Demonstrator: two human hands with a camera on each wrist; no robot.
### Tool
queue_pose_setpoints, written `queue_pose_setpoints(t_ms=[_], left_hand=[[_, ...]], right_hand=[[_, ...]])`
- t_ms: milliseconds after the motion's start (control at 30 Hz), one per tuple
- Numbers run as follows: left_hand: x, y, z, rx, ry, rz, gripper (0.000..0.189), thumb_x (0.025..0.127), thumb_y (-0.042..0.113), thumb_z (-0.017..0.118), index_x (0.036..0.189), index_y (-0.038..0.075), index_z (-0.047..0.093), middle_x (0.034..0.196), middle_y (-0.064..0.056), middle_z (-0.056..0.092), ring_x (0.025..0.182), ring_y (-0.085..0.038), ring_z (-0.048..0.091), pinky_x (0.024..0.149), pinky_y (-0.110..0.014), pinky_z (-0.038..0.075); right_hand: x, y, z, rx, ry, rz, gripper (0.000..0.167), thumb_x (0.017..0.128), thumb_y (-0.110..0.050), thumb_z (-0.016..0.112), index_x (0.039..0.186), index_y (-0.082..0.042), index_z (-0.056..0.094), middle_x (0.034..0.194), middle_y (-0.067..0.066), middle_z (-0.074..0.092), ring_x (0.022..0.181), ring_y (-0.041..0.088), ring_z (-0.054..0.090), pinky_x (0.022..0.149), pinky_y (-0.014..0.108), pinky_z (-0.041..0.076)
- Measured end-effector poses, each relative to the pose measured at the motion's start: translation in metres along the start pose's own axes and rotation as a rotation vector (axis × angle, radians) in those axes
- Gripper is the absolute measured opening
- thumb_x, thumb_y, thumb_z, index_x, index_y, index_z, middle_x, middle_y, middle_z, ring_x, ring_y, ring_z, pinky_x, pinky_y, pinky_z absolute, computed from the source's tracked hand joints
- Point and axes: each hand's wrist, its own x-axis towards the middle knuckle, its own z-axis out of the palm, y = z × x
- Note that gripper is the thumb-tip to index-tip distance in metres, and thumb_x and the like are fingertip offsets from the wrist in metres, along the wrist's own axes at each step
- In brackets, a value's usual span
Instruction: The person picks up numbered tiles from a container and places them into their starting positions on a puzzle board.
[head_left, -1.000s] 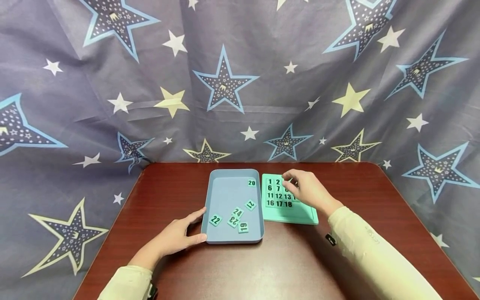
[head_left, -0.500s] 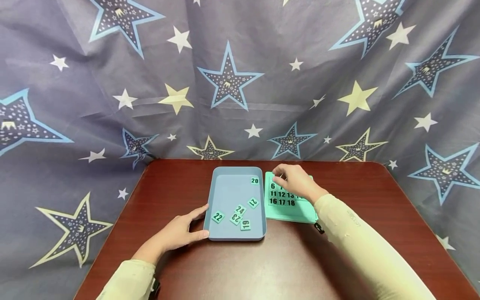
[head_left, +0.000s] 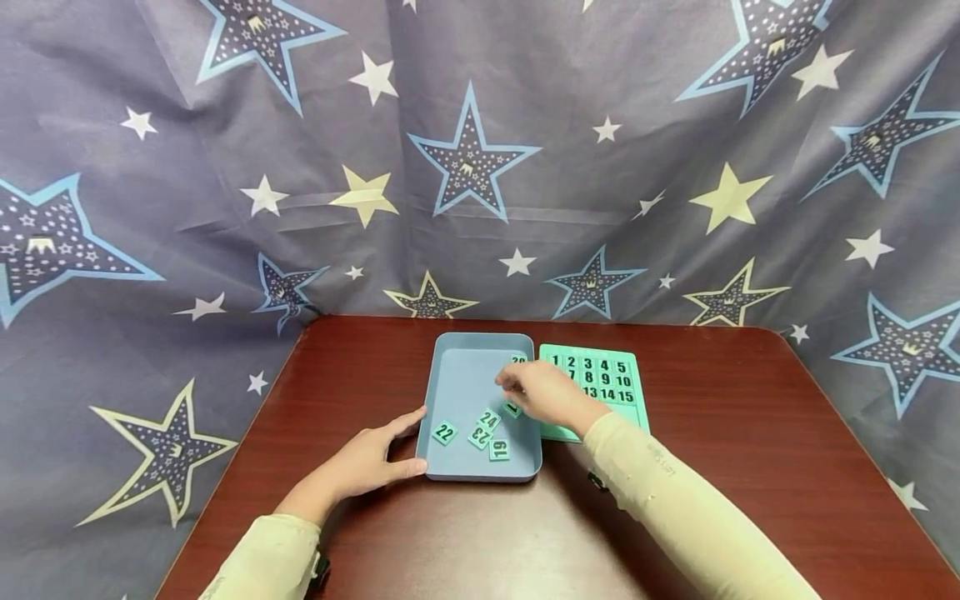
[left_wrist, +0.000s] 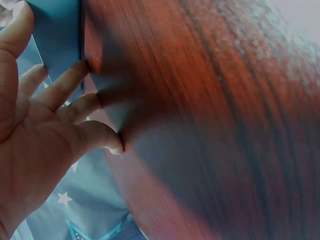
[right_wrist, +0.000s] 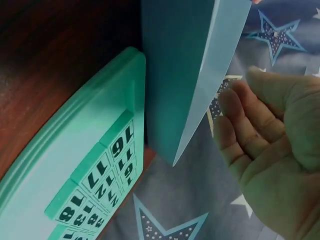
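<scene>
My left hand [head_left: 363,458] rests against the left side of a shallow blue tray [head_left: 465,379], fingers and thumb spread at its rim. In the left wrist view its fingers reach toward the tray wall [left_wrist: 60,35]. Over the tray's right half hovers my right hand [head_left: 551,392], fingers loosely bent; the right wrist view shows a gap between thumb and fingers. Green number tiles lie in the tray: 22 [head_left: 444,432], 24 [head_left: 488,419], 23 [head_left: 481,437], 19 [head_left: 499,450], plus a partly covered tile [head_left: 513,409] under the hand and 20 [head_left: 519,358] behind it.
To the tray's right lies a green number board [head_left: 632,412] with rows of numbered tiles, partly hidden by the right hand and forearm. Both sit on a reddish-brown wooden table [head_left: 720,417]. A grey star-patterned curtain [head_left: 585,192] hangs behind the far edge.
My right hand has moved left from above the number board to over the tray, uncovering the board's upper right tiles. The left hand stays at the tray's side; the view has shifted slightly.
</scene>
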Motion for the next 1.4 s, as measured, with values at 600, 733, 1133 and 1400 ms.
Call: queue_pose_setpoints(t_ms=[600, 733, 1133, 1400], left_hand=[[0.001, 0.004, 0.0, -0.014, -0.02, -0.017, 0.091, 0.094, 0.056, 0.078, 0.169, 0.025, 0.036, 0.159, -0.008, 0.059, 0.149, -0.036, 0.053, 0.118, -0.061, 0.045], [0.0, 0.005, 0.0, -0.015, -0.019, -0.019, 0.092, 0.093, 0.057, 0.079, 0.169, 0.026, 0.037, 0.157, -0.008, 0.06, 0.147, -0.036, 0.055, 0.117, -0.061, 0.046], [0.0, 0.002, -0.001, 0.009, 0.007, -0.001, 0.092, 0.093, 0.057, 0.079, 0.168, 0.023, 0.038, 0.153, -0.008, 0.064, 0.13, -0.028, 0.067, 0.111, -0.055, 0.05], [-0.003, 0.001, 0.0, 0.008, 0.007, 0.001, 0.091, 0.093, 0.056, 0.079, 0.168, 0.023, 0.038, 0.154, -0.01, 0.063, 0.143, -0.034, 0.06, 0.115, -0.059, 0.048]], right_hand=[[-0.017, -0.024, 0.039, -0.511, -0.183, -0.324, 0.024, 0.098, -0.027, 0.068, 0.112, -0.039, 0.084, 0.115, -0.012, 0.078, 0.107, 0.014, 0.072, 0.09, 0.032, 0.054], [-0.017, -0.022, 0.041, -0.511, -0.179, -0.293, 0.024, 0.091, -0.028, 0.082, 0.113, -0.036, 0.084, 0.114, -0.011, 0.078, 0.107, 0.013, 0.072, 0.093, 0.032, 0.056], [-0.018, -0.009, 0.036, -0.133, -0.197, -0.151, 0.034, 0.091, -0.026, 0.087, 0.123, -0.019, 0.077, 0.115, -0.005, 0.079, 0.109, 0.013, 0.072, 0.1, 0.034, 0.058], [-0.061, 0.04, -0.019, -0.084, 0.113, 0.017, 0.042, 0.091, -0.024, 0.087, 0.129, -0.009, 0.073, 0.118, 0.005, 0.08, 0.11, 0.026, 0.075, 0.098, 0.047, 0.06]])
